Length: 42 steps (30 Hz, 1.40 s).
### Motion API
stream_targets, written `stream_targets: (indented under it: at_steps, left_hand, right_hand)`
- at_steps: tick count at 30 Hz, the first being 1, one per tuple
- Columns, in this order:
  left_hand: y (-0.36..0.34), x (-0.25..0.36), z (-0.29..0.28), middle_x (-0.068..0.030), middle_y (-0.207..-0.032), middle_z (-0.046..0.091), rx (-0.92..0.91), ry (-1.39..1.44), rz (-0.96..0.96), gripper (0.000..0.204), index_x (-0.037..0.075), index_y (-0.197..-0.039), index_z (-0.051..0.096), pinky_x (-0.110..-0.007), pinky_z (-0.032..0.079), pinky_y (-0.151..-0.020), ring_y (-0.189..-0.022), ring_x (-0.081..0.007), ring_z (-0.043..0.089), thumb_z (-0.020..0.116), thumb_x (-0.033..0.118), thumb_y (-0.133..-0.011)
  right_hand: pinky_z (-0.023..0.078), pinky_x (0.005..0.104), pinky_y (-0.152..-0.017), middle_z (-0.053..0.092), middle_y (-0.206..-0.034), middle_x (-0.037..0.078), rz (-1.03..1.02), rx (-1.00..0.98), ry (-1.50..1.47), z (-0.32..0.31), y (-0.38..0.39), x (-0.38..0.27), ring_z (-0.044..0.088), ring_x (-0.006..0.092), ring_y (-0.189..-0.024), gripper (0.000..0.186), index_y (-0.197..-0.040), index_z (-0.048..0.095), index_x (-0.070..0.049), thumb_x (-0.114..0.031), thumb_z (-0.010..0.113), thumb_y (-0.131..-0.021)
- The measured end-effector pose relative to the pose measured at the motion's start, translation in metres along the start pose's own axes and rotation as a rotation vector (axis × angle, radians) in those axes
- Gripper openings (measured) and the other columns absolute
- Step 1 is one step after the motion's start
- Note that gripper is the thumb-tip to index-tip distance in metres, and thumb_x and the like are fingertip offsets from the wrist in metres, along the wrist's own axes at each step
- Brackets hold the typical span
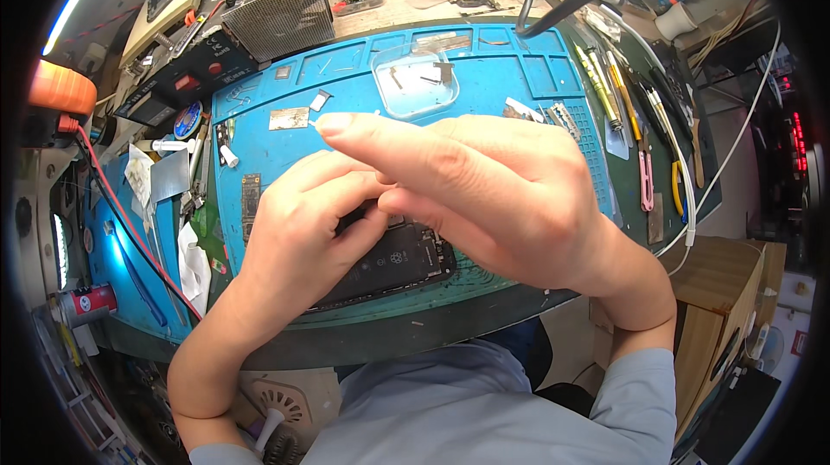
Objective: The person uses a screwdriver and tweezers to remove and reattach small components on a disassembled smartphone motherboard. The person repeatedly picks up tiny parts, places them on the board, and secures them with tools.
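Black battery (pixel 393 257) is seated in the smartphone (pixel 447 261), opened and not yet closed up, on blue mat (pixel 493 93) beneath left hand (pixel 304 216), fingers curled, and right hand (pixel 510 180), one finger extended; grips hidden, can't be told.

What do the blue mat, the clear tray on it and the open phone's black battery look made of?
Blue mat: likely silicone or rubber, matte; moulded compartments suggest it.
Clear tray: probably plastic, smooth; see-through, rounded corners.
Black battery: perhaps film-wrapped, low-sheen; pale print on a flat face, core hidden.
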<state>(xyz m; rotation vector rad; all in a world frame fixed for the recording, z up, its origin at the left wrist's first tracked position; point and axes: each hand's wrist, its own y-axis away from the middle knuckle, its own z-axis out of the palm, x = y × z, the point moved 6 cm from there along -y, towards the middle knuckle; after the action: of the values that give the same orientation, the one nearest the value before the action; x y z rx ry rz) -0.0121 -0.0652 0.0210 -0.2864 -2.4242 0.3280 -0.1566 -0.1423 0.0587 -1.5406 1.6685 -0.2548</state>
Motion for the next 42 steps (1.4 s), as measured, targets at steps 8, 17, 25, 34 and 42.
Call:
stream_targets:
  at_steps: [8, 17, 25, 34, 42]
  left_hand:
    - [-0.001, 0.002, -0.002, -0.0112, -0.1, 0.072, -0.007, 0.113, -0.005, 0.02, 0.003, -0.105, 0.075, -0.042, 0.057, -0.081, -0.092, -0.0314, 0.07, 0.08, 0.003, -0.086]
    - [-0.003, 0.0, -0.007, -0.009, -0.101, 0.072, 0.053, 0.157, -0.128, 0.026, 0.003, -0.109, 0.074, -0.036, 0.058, -0.076, -0.086, -0.0231, 0.071, 0.084, 0.0, -0.085]
    - [-0.003, -0.001, -0.015, -0.0091, -0.097, 0.075, 0.133, 0.187, -0.059, 0.02, 0.0, -0.1, 0.075, -0.033, 0.06, -0.075, -0.085, -0.0211, 0.073, 0.086, -0.002, -0.083]
    - [-0.001, -0.006, -0.012, -0.0095, -0.093, 0.076, 0.104, 0.203, -0.141, 0.012, 0.001, -0.095, 0.077, -0.033, 0.061, -0.073, -0.084, -0.0225, 0.075, 0.084, -0.002, -0.086]
    - [0.0, -0.005, -0.004, -0.0095, -0.096, 0.076, 0.023, 0.175, -0.086, 0.013, 0.003, -0.101, 0.08, -0.037, 0.059, -0.078, -0.088, -0.0266, 0.074, 0.081, 0.002, -0.089]
  right_hand:
    - [0.063, 0.0318, -0.07, 0.079, -0.122, 0.016, 0.03, 0.02, 0.02, -0.008, -0.001, 0.0, 0.078, 0.0207, -0.081, 0.058, -0.139, 0.068, 0.004, -0.001, 0.084, -0.084]
    - [0.064, 0.0308, -0.078, 0.078, -0.102, 0.014, 0.11, 0.2, -0.127, -0.024, -0.003, 0.005, 0.079, 0.0196, -0.088, 0.058, -0.148, 0.056, 0.012, 0.0, 0.08, -0.097]
    - [0.063, 0.0293, -0.084, 0.078, -0.097, 0.013, 0.262, 0.26, -0.217, -0.028, 0.002, 0.013, 0.079, 0.0177, -0.093, 0.063, -0.154, 0.05, 0.01, 0.0, 0.079, -0.098]
    - [0.064, 0.0288, -0.075, 0.079, -0.097, 0.013, 0.103, 0.178, -0.043, -0.019, 0.002, 0.009, 0.079, 0.0176, -0.085, 0.059, -0.147, 0.06, 0.007, 0.0, 0.082, -0.093]
    - [0.061, 0.028, -0.068, 0.079, -0.092, 0.009, 0.068, 0.097, 0.031, -0.011, 0.001, 0.006, 0.079, 0.017, -0.08, 0.057, -0.143, 0.065, 0.004, -0.003, 0.084, -0.09]
